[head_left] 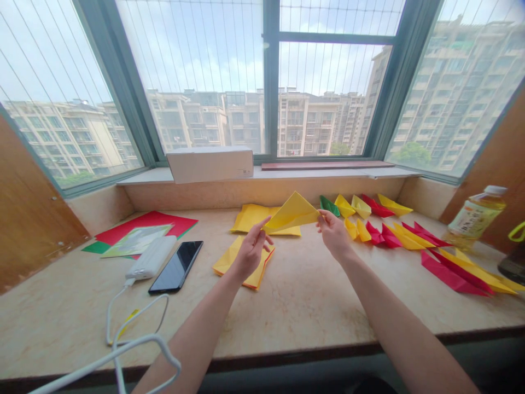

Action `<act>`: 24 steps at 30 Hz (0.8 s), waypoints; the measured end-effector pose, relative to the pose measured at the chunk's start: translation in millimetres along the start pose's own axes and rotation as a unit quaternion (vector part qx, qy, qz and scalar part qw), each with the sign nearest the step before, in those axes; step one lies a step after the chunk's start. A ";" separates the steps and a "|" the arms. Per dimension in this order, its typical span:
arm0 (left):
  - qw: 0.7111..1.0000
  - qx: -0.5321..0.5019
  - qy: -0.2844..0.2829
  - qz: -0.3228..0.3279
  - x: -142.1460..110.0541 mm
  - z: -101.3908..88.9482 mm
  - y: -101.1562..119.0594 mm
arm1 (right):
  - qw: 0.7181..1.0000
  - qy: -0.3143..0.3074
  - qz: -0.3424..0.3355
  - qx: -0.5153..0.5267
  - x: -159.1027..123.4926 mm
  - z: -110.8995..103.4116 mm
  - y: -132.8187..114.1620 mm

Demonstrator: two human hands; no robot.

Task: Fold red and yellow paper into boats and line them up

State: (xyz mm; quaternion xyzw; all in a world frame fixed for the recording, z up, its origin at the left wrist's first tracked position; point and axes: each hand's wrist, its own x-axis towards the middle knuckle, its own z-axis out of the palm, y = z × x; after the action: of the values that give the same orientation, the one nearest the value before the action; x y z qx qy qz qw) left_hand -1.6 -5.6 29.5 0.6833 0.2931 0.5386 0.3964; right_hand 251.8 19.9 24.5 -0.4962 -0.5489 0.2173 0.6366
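Between my two hands a yellow folded paper (294, 212) is held up above the stone sill, its peak pointing away from me. My left hand (251, 249) pinches its left corner, with the other fingers partly curled. The right corner is gripped by my right hand (333, 232) between thumb and fingers. Beneath and beside my left hand lies a stack of folded yellow paper (229, 261) with a red edge showing. Behind the held piece, a creased yellow sheet (250, 218) rests on the sill.
Rows of folded paper boats (383, 235) fill the right side, near a drink bottle (476, 216). At left are coloured paper sheets (164, 220), a white power bank (151, 257) with a looping cable (143, 342), and a phone (177, 267). A white box (211, 164) stands by the window.
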 end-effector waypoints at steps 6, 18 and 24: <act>1.000 -0.004 0.018 -0.009 3.1 0.0 -6.8 | 1.000 0.007 -0.005 0.000 -0.3 -1.2 -1.6; 0.995 0.016 0.094 0.011 4.5 -5.1 -5.4 | 1.000 -0.005 -0.006 0.006 -4.8 1.5 -11.6; 0.995 -0.003 0.103 -0.007 4.4 -4.1 -4.4 | 1.000 -0.001 -0.004 0.010 -5.4 1.8 -13.1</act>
State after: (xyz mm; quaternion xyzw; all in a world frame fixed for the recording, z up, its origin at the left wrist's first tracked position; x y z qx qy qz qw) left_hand -4.3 1.2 28.4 0.6205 0.3357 0.6044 0.3701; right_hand 245.0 10.8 33.1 -0.4874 -0.5495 0.2205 0.6418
